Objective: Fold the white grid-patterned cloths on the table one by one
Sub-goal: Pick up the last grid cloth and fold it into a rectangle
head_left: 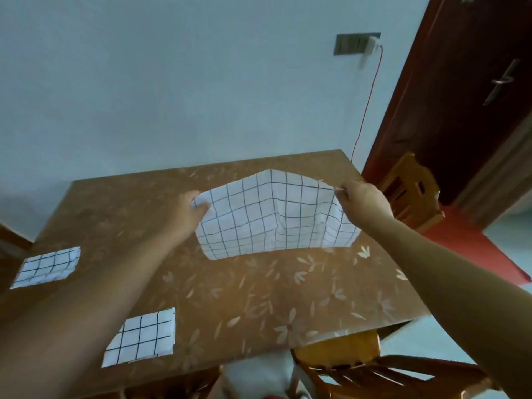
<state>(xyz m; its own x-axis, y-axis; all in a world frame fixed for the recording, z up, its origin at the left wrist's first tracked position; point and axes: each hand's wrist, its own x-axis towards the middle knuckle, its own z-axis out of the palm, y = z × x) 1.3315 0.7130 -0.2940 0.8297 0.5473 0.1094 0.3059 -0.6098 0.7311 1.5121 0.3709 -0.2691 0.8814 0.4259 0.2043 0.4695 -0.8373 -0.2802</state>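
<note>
A white cloth with a dark grid [273, 217] is held up over the far half of the brown floral table [259, 292], sagging in the middle with its lower edge close to the tabletop. My left hand [188, 210] pinches its upper left corner. My right hand [364, 201] pinches its upper right corner. Two folded grid cloths lie flat on the table: one [47, 267] near the left edge, another [142, 336] near the front left edge, partly under my left forearm.
A pale wall runs behind the table. A wooden chair [411, 191] stands at the far right corner, another chair [371, 370] at the front right. A dark door [460, 90] and a red cable [367, 110] from a wall socket are on the right.
</note>
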